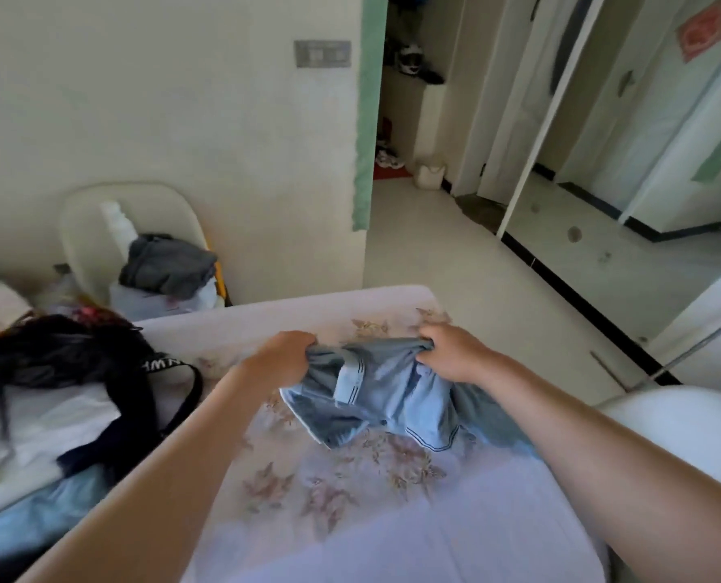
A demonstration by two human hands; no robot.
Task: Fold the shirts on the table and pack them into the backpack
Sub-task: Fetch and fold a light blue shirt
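Left grip (281, 357), right grip (451, 351) clutch shirt (392, 397).

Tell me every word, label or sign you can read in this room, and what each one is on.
"NWH", roughly: white capitals on the black backpack strap, blurred and partly cut off, so the reading is uncertain.
Red paper at top right: some design on it, too blurred to read.
Grey wall plate: no writing can be made out.
Blue shirt: a white strip with dark lines, no readable words.
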